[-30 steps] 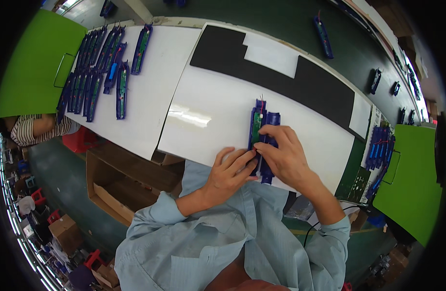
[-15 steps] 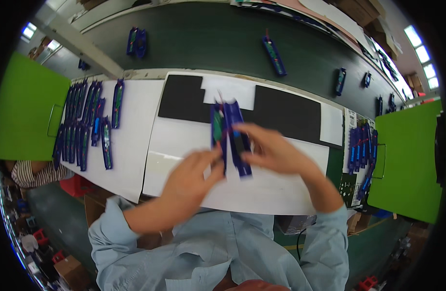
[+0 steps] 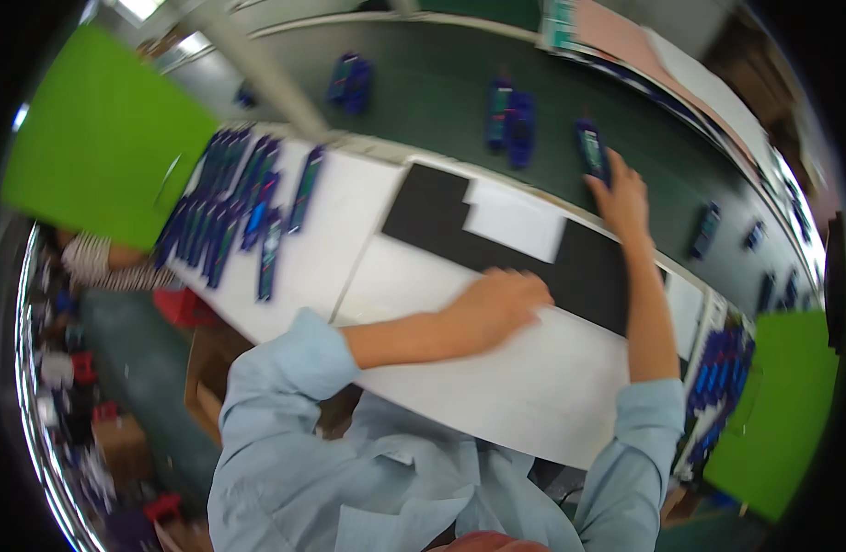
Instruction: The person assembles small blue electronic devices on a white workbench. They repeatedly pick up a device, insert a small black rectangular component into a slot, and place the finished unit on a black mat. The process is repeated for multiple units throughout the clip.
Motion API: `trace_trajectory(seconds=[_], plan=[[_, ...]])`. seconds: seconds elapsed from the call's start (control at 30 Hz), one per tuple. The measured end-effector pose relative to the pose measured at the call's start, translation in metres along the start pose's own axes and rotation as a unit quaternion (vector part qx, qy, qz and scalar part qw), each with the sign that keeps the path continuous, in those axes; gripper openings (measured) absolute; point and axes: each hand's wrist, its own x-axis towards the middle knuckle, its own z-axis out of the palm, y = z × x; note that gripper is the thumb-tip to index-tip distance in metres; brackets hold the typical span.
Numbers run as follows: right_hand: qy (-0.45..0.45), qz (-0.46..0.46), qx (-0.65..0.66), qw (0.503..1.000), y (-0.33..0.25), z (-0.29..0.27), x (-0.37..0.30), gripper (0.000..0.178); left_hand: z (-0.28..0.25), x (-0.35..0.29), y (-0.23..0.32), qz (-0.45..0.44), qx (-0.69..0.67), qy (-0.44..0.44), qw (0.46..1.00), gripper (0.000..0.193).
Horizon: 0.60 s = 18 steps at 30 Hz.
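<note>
My right hand (image 3: 623,202) reaches over the far edge of the white worktop onto the dark green belt. Its thumb and fingers close around the near end of a slim blue plastic housing (image 3: 588,143) with a green circuit board inside. To the left of it on the belt lies a pair of blue housing halves (image 3: 510,124), side by side, one carrying a green board. My left hand (image 3: 501,310) is over the white worktop (image 3: 423,396), near the black mat (image 3: 588,285). Its fingers are curled in and blurred, and nothing shows in them.
Several blue housings with boards (image 3: 248,202) lie in rows at the left, beside a green panel (image 3: 101,138). More blue units (image 3: 717,377) stand at the right by another green panel (image 3: 777,414). Another person's striped sleeve (image 3: 115,267) shows at far left.
The blue housing halves have left my hands and now lie on the belt. My right hand has moved far and right to another housing; my left hand is now over the worktop. The view has turned.
</note>
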Motion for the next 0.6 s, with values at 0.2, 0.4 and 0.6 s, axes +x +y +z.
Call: trace_trajectory(seconds=[0.2, 0.4, 0.6], plan=[[-0.034, 0.044, 0.21, 0.976, 0.011, -0.008, -0.029, 0.029, -0.01, -0.065, 0.027, -0.04, -0.023, 0.125, 0.991, 0.021], [-0.097, -0.094, 0.247, 0.96, -0.06, -0.073, -0.238, 0.021, -0.108, -0.192, -0.059, -0.332, 0.082, 0.336, 0.877, 0.011], [-0.151, 0.014, 0.217, 0.964, -0.12, -0.073, -0.319, 0.044, -0.16, -0.279, -0.17, -0.361, 0.393, 0.278, 0.798, 0.024]])
